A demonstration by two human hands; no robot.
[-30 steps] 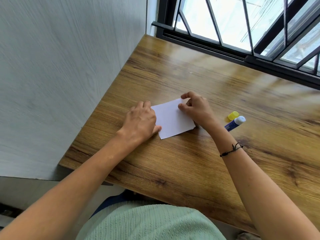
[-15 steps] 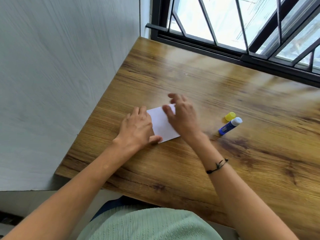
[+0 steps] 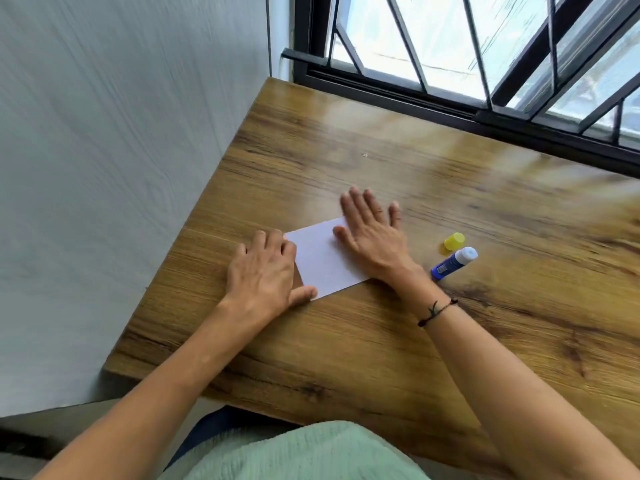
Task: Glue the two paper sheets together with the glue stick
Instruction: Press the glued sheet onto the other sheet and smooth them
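A white paper sheet (image 3: 322, 263) lies flat on the wooden table (image 3: 415, 323); I cannot tell a second sheet apart from it. My left hand (image 3: 265, 273) rests on its left edge, the thumb touching the near corner. My right hand (image 3: 372, 233) lies flat with straight, spread fingers and presses on the paper's right part. The blue glue stick (image 3: 453, 263) lies uncapped on the table to the right of my right wrist. Its yellow cap (image 3: 453, 241) stands just beyond it.
A grey wall (image 3: 121, 168) runs along the table's left edge. A barred window with a black frame (image 3: 485, 112) borders the far edge. Bare wood stretches to the right and toward me.
My right hand went from curled fingers at the paper's far right corner to a flat palm sliding across the sheet. The left hand stayed on the left edge.
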